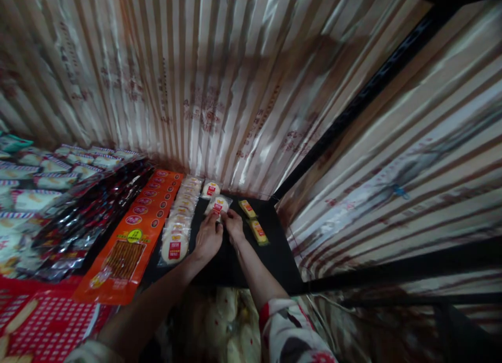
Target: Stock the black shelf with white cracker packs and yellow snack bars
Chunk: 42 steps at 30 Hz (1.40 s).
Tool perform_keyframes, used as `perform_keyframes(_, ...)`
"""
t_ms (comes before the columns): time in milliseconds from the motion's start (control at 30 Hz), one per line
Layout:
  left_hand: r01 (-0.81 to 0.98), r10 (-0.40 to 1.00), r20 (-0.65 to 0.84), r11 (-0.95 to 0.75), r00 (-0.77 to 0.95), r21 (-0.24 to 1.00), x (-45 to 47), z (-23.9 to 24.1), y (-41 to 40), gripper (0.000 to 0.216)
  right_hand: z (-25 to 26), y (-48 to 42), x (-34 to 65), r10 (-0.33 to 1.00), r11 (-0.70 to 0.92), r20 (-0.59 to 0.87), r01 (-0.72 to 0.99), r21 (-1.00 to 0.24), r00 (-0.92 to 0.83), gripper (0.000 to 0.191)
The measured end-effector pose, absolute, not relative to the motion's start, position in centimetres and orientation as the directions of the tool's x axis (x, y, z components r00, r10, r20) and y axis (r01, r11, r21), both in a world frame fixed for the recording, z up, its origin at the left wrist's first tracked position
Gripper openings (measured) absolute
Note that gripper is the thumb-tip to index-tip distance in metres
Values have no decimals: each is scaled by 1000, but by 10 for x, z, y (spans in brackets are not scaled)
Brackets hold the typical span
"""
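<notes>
Both of my hands meet at a round white cracker packet [218,204] with a red label, in clear wrapping. My left hand [209,236] grips its near left edge with the fingers closed. My right hand [234,226] pinches its near right edge. Behind it, another round cracker packet [211,189] lies on the black shelf [231,263]. Left of my hands runs an overlapping row of the same cracker packets [175,248]. Two small yellow snack packets [258,231] lie to the right of my right hand.
A long orange snack bag [125,253] lies left of the cracker row. Dark shiny packets [90,211] and white snack packets [39,198] fill the far left. A red basket [50,321] stands at the near left. Striped plastic sheeting [204,91] and a black metal post [353,106] bound the shelf.
</notes>
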<state>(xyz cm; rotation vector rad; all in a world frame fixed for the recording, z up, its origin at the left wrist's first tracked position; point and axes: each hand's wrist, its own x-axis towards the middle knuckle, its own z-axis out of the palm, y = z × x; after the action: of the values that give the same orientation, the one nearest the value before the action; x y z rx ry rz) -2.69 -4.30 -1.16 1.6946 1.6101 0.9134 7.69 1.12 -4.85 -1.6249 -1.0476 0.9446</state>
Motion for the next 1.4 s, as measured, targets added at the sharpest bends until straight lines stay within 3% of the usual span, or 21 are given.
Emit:
perform_keyframes(267,523,999,-40,53,-37,851,-25,-31,1,47,-59,61,70,957,-161,-21,465,-871,291,22)
perform_keyframes(667,602,997,-68,75,-34,795,-27,-47,28,45,-54,78,61,958,-179,44,709,-682,284,32)
perform_keyframes(1133,593,998,-57,66,-35,803,-27,-58,34,49,-51,79,55,956,-223,7,743,-631,293,35)
perform_keyframes(1400,606,996,-40,80,-80,792,-27,-44,23,42,-62,68,58,925,-140,91,555,-820,368,39)
